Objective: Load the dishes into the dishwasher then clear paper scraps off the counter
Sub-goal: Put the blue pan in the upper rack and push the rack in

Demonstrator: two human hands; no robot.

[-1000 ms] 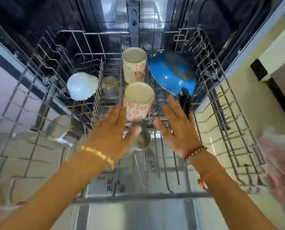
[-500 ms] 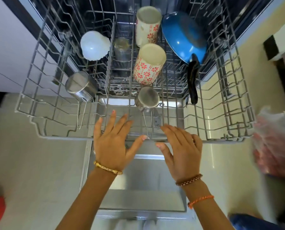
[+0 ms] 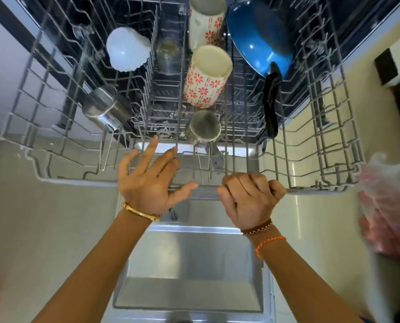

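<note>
- The wire rack (image 3: 54, 178) is seen pulled out of the dishwasher, above the open steel door (image 3: 189, 276).
- Its front rail is gripped by the right hand (image 3: 250, 201), the fingers curled over the wire.
- The left hand (image 3: 147, 180) is held open just beside it, fingers spread over the front rail; contact with the rail cannot be told.
- Along the middle of the rack two floral mugs are set upside down, the near mug (image 3: 206, 76) in front of the far mug (image 3: 206, 19), with a steel cup (image 3: 203, 128) nearest the hands.
- A blue pan (image 3: 257, 36) is leaned at the right, its black handle (image 3: 272, 101) pointed toward the front.
- At the left a white bowl (image 3: 126, 51), a glass (image 3: 167, 55) and a steel tumbler (image 3: 103, 108) are placed.
- A blurred plastic bag (image 3: 390, 201) is seen at the right edge.
</note>
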